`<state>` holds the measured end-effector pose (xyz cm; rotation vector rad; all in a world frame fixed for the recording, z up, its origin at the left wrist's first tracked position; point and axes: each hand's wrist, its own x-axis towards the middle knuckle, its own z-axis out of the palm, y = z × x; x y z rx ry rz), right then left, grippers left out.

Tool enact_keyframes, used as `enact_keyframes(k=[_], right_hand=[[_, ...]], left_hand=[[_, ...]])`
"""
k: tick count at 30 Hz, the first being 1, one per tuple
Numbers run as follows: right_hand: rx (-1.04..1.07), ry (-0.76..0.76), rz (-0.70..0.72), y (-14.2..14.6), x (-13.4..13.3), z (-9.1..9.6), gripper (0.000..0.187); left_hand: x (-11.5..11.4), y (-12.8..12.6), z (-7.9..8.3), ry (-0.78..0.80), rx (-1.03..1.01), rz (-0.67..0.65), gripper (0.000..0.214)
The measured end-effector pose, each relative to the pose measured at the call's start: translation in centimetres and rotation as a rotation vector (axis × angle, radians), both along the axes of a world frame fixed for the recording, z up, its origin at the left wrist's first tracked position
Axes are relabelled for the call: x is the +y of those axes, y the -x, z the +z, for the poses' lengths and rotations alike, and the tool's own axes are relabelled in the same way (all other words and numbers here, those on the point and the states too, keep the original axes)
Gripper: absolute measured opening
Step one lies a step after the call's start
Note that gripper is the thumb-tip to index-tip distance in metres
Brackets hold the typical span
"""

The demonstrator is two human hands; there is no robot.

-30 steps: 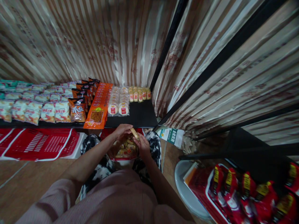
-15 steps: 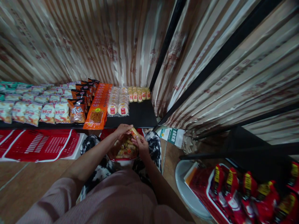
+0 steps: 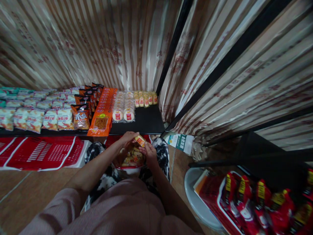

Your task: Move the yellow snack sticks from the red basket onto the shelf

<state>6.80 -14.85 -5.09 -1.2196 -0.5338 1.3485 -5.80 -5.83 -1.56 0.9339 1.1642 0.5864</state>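
Note:
Between my two hands is a small yellow wrapped snack [image 3: 140, 140] with a red and white label turned upward. My left hand [image 3: 128, 137] pinches its upper left end, and my right hand [image 3: 149, 151] grips the lower right end. Below them, between my knees, a red basket [image 3: 117, 163] holds many similar yellow wrapped snacks [image 3: 133, 157]. Ahead on the black shelf [image 3: 149, 119], rows of the same yellow packets [image 3: 146, 99] stand at the back right corner. Round white wrapped cakes [image 3: 123, 109] lie to their left.
Orange snack strips [image 3: 102, 112], brown bags [image 3: 81, 116] and white bags [image 3: 50, 118] line the shelf leftward. A red basket [image 3: 44, 151] lies under it. Black frame poles [image 3: 174, 49] rise at the right. Red bags [image 3: 245, 199] and a round stool [image 3: 201, 199] stand at lower right.
The yellow snack has been turned so its label faces up and it lies at a flatter slant. Both hands have shifted slightly around it and still hold it.

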Motion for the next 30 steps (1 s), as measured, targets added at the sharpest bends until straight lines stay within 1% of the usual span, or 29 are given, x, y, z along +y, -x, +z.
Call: enact_keyframes(k=[8,16,19,25,30], right_hand=[[0.018,0.024,-0.062,-0.4,0.3,0.2,0.041],[-0.036,0.003,-0.104,-1.2,1.0,0.4,0.042],[-0.037,0.015,-0.140,-1.4,1.5,0.3,0.044],[-0.038,0.026,-0.174,-2.0,2.4,0.5,0.047],[-0.074,0.013,-0.144,-2.5,3.0,0.9,0.047]], left_hand=[[-0.1,-0.1,-0.3,-0.003,0.035,0.004,0.044],[-0.3,-0.3,-0.4,0.035,0.037,0.002,0.027],[-0.6,-0.1,-0.3,0.022,0.002,-0.025,0.032],[-1.0,0.6,-0.6,-0.070,-0.073,-0.089,0.046],[-1.1,0.8,-0.9,-0.042,-0.036,-0.139,0.049]])
